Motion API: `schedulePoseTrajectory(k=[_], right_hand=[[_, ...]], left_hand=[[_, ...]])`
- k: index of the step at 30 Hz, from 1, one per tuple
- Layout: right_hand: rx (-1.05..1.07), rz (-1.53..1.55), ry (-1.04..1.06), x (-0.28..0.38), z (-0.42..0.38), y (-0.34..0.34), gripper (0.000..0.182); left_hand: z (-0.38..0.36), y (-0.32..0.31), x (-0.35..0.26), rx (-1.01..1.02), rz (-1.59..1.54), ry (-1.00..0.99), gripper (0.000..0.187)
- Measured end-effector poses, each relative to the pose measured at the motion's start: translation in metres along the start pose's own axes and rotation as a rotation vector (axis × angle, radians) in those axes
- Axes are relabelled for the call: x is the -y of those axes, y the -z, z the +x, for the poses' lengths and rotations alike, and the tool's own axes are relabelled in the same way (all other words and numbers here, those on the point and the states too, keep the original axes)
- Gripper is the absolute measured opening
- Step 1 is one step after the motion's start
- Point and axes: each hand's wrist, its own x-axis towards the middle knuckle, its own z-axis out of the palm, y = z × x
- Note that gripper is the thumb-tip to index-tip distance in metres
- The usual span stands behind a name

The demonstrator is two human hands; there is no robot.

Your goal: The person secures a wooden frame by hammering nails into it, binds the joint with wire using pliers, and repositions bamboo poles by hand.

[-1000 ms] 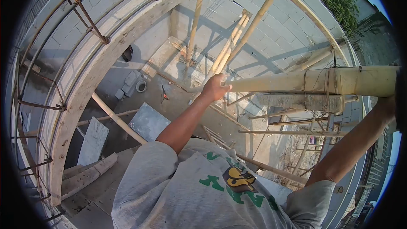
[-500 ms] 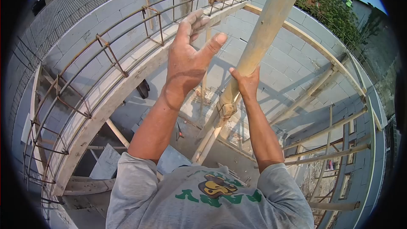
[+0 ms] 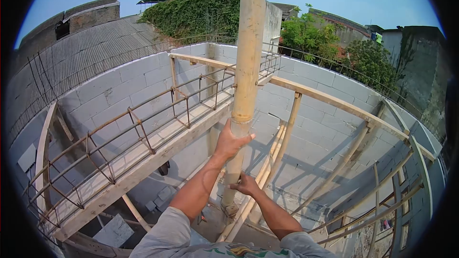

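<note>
A thick, pale bamboo pole [image 3: 249, 48] stands nearly upright in front of me, its top running out of view. My left hand [image 3: 230, 141] is closed round it just below a ring-like joint, thumb across the front. Lower down, my right hand [image 3: 247, 185] grips the same pole from the right side; some of its fingers are hidden behind it. Thinner poles [image 3: 260, 181] lean close beside my right hand. To the left runs a long rebar cage [image 3: 138, 119] over a board form [image 3: 143, 162].
Grey block walls [image 3: 311, 114] enclose the space. A timber beam [image 3: 330, 101] crosses at the right, propped by slanting poles [image 3: 351, 150]. Far below on the floor lie a pale slab [image 3: 114, 231] and a small orange-handled tool [image 3: 202, 218]. Roofs and greenery stand beyond the walls.
My left hand, raised and spread before, has closed round the bamboo pole. The pole now stands more upright, and my right hand sits lower in view. The camera has tilted up.
</note>
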Motion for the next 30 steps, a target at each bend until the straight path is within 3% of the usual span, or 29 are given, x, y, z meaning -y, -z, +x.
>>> schedulePoseTrajectory(k=[1, 3, 4, 5, 7, 9, 11, 12, 14, 16, 18, 25, 30], right_hand=[[0.127, -0.11, 0.059, -0.007, 0.009, 0.023, 0.054], [0.015, -0.011, -0.103, 0.036, 0.018, 0.103, 0.043], [-0.211, 0.053, 0.024, 0.053, 0.025, 0.137, 0.039], [-0.353, 0.133, 0.007, 0.073, 0.032, 0.171, 0.041], [-0.715, 0.154, 0.253, 0.155, 0.023, 0.228, 0.038], [-0.849, 0.077, 0.458, 0.221, 0.02, 0.269, 0.043], [-0.89, -0.081, 0.63, 0.274, 0.031, 0.293, 0.061], [-0.956, -0.282, 0.725, 0.288, 0.044, 0.304, 0.065], [-0.879, -0.496, 0.814, 0.311, 0.069, 0.317, 0.071], [-0.783, 0.595, 0.817, 0.359, 0.058, 0.246, 0.031], [-0.716, -0.77, 0.599, 0.353, 0.047, 0.225, 0.045], [-0.169, -0.444, 0.67, 0.343, 0.06, 0.193, 0.047], [0.243, -0.125, 0.685, 0.333, 0.07, 0.16, 0.048]], left_hand=[[-0.009, 0.002, 0.017, 0.01, -0.005, 0.027, 0.068], [-0.035, 0.003, 0.047, 0.022, -0.049, 0.091, 0.069], [-0.048, 0.004, 0.063, 0.053, -0.14, 0.076, 0.071], [-0.062, 0.004, 0.079, 0.082, -0.234, 0.064, 0.072], [-0.092, 0.006, 0.124, 0.087, -0.049, 0.212, 0.076], [-0.119, 0.006, 0.141, 0.102, 0.015, 0.322, 0.079], [-0.138, 0.006, 0.145, 0.113, -0.04, 0.38, 0.081], [-0.149, 0.004, 0.159, 0.102, 0.013, 0.401, 0.079], [-0.169, 0.001, 0.176, 0.085, 0.052, 0.453, 0.075], [-0.184, -0.001, 0.178, 0.092, 0.084, 0.532, 0.071], [-0.2, 0.0, 0.197, 0.089, 0.118, 0.569, 0.07], [-0.244, 0.023, 0.233, -0.057, 0.232, 0.685, 0.068], [-0.265, 0.062, 0.269, 0.126, 0.841, 0.731, 0.058]])
